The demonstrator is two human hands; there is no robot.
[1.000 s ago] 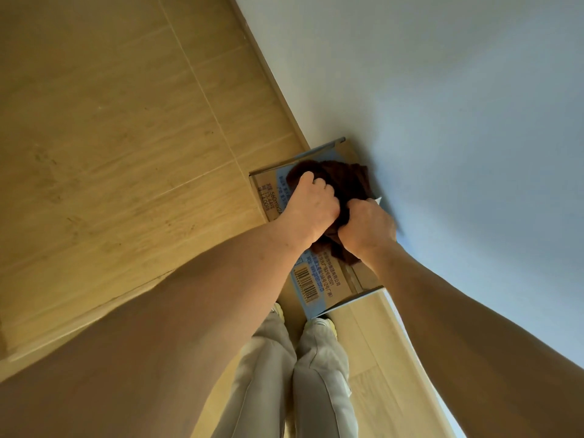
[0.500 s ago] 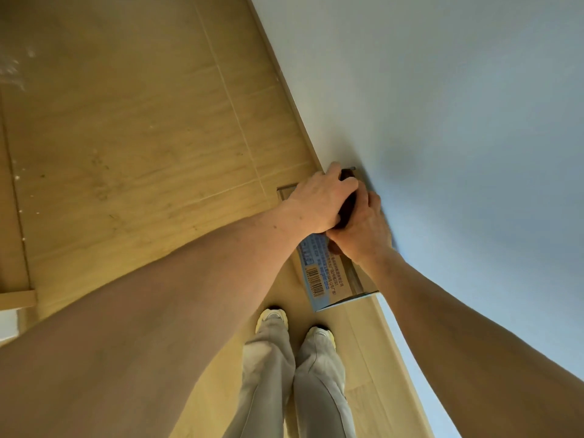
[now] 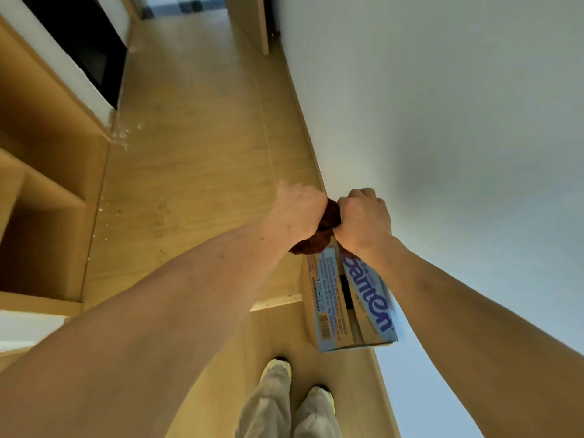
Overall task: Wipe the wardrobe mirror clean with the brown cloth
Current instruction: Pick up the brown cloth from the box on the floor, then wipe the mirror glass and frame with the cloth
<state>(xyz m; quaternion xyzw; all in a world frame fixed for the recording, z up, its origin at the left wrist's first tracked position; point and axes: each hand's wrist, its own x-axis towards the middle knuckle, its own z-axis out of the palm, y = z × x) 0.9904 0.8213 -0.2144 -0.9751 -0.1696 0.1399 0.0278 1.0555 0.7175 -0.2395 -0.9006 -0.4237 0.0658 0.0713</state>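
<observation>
- The white wall (image 3: 442, 105) fills my view from 12 round to 4 o'clock, plain, with a soft shadow beside the hands.
- The wood-look floor (image 3: 196, 153) runs from centre up to 12 o'clock, with pale specks scattered along its 9 o'clock side.
- A wooden shelf unit (image 3: 41, 200) stands at 9 o'clock with open compartments. I cannot see anything in them.
- A dark glossy panel (image 3: 85, 42) sits at 11 o'clock above the shelves. I cannot tell what it is.
- A printed cardboard box (image 3: 357, 308) lies at 5 o'clock against the foot of the wall, blue lettering on top and a barcode on its side. It has a dark slot, but I cannot see any contents.
- Beige trousers (image 3: 284, 409) and pale shoes (image 3: 275, 368) show at 6 o'clock, just beside the box's near end.
- The left hand (image 3: 298, 213) and the right hand (image 3: 363, 216) meet just right of centre, knuckles toward me, fingers of both curled tight round the cloth.
- The brown cloth (image 3: 319, 238) is bunched into a dark, fuzzy wad between the two fists, with a lump bulging below the left hand. It overlaps the box's far end, and I cannot tell whether they touch.
</observation>
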